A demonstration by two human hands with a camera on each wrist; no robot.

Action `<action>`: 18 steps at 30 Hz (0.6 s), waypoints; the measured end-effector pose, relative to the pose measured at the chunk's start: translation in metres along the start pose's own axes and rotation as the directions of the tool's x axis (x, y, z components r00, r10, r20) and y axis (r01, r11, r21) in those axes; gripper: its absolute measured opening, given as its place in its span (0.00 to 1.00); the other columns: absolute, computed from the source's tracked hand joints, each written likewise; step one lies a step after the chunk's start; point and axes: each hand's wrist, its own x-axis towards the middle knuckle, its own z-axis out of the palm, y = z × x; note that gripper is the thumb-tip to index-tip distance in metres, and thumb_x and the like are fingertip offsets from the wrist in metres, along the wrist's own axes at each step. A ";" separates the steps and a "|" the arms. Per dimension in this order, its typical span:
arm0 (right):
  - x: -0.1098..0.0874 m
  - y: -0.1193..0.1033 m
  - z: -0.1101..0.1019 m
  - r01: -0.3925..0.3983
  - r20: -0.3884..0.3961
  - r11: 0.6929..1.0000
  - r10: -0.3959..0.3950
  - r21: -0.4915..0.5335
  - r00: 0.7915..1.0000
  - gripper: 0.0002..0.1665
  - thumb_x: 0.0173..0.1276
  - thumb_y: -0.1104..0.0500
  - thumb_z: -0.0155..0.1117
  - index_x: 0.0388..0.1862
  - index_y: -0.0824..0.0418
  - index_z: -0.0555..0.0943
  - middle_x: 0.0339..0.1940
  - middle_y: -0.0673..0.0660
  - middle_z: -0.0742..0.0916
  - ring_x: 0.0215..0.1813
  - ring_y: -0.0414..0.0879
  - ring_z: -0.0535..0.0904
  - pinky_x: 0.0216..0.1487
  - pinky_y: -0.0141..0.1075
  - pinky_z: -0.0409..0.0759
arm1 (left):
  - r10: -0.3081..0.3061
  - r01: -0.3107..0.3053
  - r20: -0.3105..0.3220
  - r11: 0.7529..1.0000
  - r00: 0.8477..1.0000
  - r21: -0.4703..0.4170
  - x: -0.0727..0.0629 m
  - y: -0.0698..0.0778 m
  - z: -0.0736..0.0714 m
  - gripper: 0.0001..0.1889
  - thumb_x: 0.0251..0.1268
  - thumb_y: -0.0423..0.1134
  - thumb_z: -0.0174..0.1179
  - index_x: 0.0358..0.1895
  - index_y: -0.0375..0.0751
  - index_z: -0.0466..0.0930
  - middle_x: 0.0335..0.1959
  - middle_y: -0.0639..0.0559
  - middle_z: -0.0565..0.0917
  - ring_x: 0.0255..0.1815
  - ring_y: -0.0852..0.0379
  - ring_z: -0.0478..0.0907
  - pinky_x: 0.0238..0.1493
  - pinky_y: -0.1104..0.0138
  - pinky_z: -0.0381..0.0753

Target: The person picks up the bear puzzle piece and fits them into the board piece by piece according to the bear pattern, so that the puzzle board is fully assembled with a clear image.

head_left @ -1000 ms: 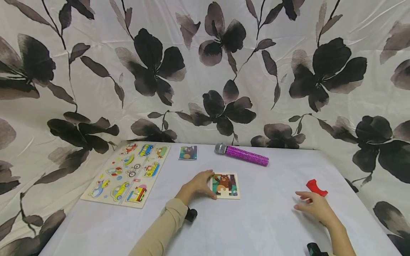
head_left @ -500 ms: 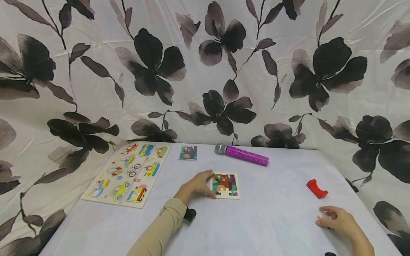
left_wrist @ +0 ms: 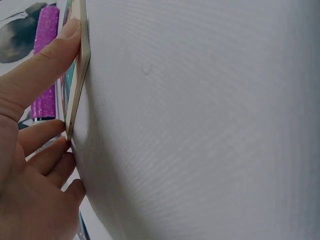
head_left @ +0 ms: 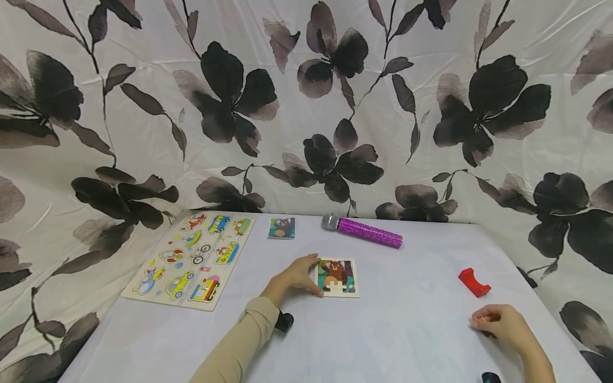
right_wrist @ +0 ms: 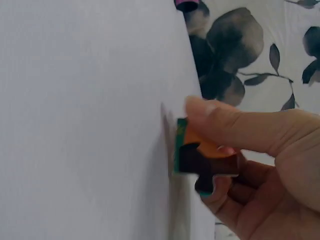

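Observation:
A small square bear jigsaw puzzle (head_left: 335, 274) lies on the white table with a bare gap at its lower edge. My left hand (head_left: 298, 276) holds the puzzle at its left side, thumb and fingers on its rim; the left wrist view shows the puzzle's wooden edge (left_wrist: 80, 90) between them. Over the table's right side, my right hand (head_left: 505, 325) pinches a puzzle piece (right_wrist: 202, 160) between thumb and fingers. In the right wrist view the piece is orange, dark and green, with a knob pointing down; the thumb covers part of it.
A red arched block (head_left: 474, 282) lies just beyond the right hand. A purple glitter microphone (head_left: 369, 233) and a bear picture card (head_left: 281, 229) lie at the back. At left is a vehicle peg-puzzle board (head_left: 189, 260). A floral cloth (head_left: 330, 106) hangs behind the table.
My right hand has moved right and nearer the front, away from beside the red block, and now pinches a puzzle piece. The left hand and the bear puzzle stay in place.

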 end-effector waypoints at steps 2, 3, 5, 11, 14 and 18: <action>0.002 -0.006 0.002 0.042 -0.057 0.998 -0.040 0.036 0.998 0.17 0.57 0.59 0.71 0.36 0.72 0.80 0.25 0.52 0.80 0.27 0.40 0.71 0.26 0.29 0.74 | -0.004 0.004 -0.002 1.000 1.000 -0.008 0.000 0.000 0.001 0.50 0.37 0.43 0.78 0.66 0.29 0.63 0.71 0.37 0.60 0.72 0.39 0.54 0.71 0.50 0.55; 0.003 -0.009 0.003 0.080 -0.092 0.996 -0.075 0.045 0.993 0.16 0.58 0.60 0.70 0.36 0.73 0.80 0.26 0.53 0.81 0.27 0.38 0.71 0.26 0.28 0.74 | -0.004 0.004 -0.003 1.000 1.000 -0.010 0.000 0.000 0.001 0.50 0.37 0.43 0.78 0.66 0.29 0.63 0.71 0.37 0.60 0.72 0.39 0.54 0.71 0.50 0.55; 0.007 -0.018 0.008 0.133 -0.150 0.987 -0.119 0.084 0.981 0.16 0.60 0.60 0.68 0.38 0.73 0.79 0.29 0.56 0.82 0.28 0.34 0.73 0.27 0.27 0.77 | -0.012 0.012 -0.003 1.000 1.000 -0.015 -0.001 0.001 0.000 0.50 0.37 0.43 0.78 0.66 0.29 0.63 0.71 0.37 0.60 0.72 0.40 0.53 0.71 0.50 0.54; 0.028 -0.052 0.023 0.234 -0.195 0.946 -0.191 0.227 0.962 0.18 0.64 0.59 0.65 0.44 0.74 0.76 0.35 0.61 0.84 0.31 0.32 0.78 0.32 0.28 0.81 | -0.031 0.031 -0.002 0.999 1.000 -0.027 -0.001 0.002 -0.001 0.49 0.37 0.44 0.78 0.66 0.30 0.63 0.71 0.38 0.60 0.72 0.40 0.54 0.71 0.51 0.54; 0.041 -0.068 0.031 0.255 -0.164 0.926 -0.216 0.279 0.963 0.19 0.64 0.59 0.64 0.46 0.74 0.75 0.36 0.62 0.85 0.32 0.34 0.79 0.34 0.27 0.81 | -0.035 0.035 -0.005 0.999 0.999 -0.031 -0.002 0.002 -0.001 0.50 0.36 0.44 0.78 0.66 0.31 0.63 0.71 0.38 0.60 0.72 0.40 0.54 0.71 0.50 0.54; 0.054 -0.092 0.044 0.276 -0.118 0.884 -0.249 0.378 0.961 0.21 0.66 0.60 0.62 0.50 0.75 0.72 0.38 0.66 0.85 0.33 0.38 0.82 0.35 0.30 0.83 | -0.006 0.005 -0.009 0.999 1.000 -0.033 0.002 -0.007 0.001 0.52 0.34 0.51 0.78 0.66 0.32 0.64 0.71 0.40 0.60 0.72 0.41 0.54 0.71 0.52 0.55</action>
